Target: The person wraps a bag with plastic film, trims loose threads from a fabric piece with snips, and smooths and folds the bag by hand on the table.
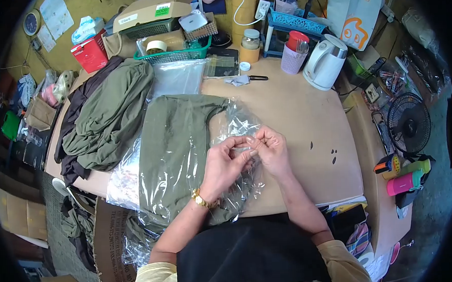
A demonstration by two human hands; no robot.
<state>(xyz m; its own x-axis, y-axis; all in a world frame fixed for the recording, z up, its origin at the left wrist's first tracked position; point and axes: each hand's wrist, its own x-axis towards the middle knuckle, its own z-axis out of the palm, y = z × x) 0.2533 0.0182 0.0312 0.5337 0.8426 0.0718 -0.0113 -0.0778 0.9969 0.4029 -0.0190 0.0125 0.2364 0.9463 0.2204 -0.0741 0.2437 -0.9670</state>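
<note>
An olive-green folded garment lies on the table inside a clear plastic bag. Over the bag's right side, my left hand and my right hand meet, with thumbs and fingers pinched close together. Both appear to grip the edge of the clear film, though the fingertips partly hide it. A gold watch is on my left wrist. To the left sits a loose heap of olive garments, with a dark garment under it.
Flat clear bags lie behind the garment. A small knife, a white kettle, a lilac cup and a green basket stand or lie toward the back. A black fan is at the right, and a cardboard box at lower left.
</note>
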